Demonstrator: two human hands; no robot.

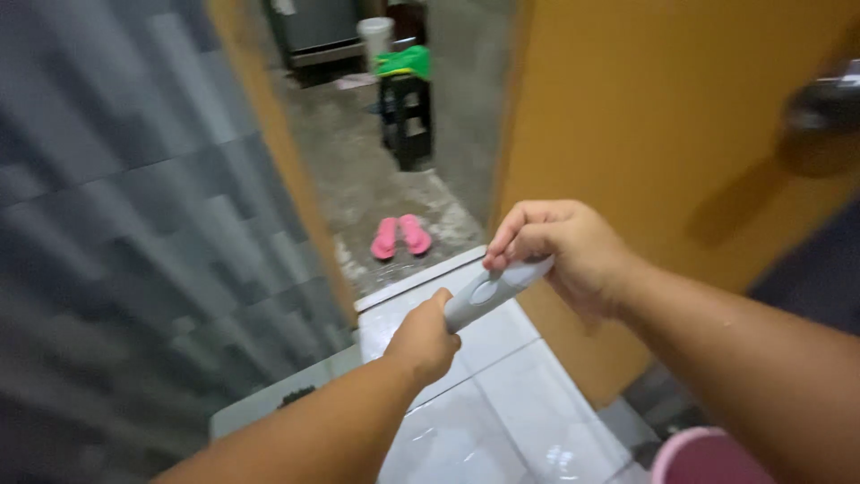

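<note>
**Both hands on grey handle, at open door**

Pink tub (pixel 703 457) rim at bottom right, nearest the lens. Left hand (pixel 424 339) wrapped around the lower end of the grey handle (pixel 491 290); right hand (pixel 560 253) pinches its upper end, fingers curled. Handle sits tilted over the white floor tiles (pixel 488 421), just left of the orange door (pixel 663 143). Beyond the handle: pink slippers (pixel 400 237) on concrete, then a black stool (pixel 406 125) with green cloth (pixel 403 63). No labels readable.

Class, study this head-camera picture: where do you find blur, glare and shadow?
Head view: the grey tiled wall at left is smeared by motion blur; the glossy white floor tiles carry glare spots; the door knob casts a soft shadow on the orange door; both hands on the grey handle look fairly sharp.
</note>
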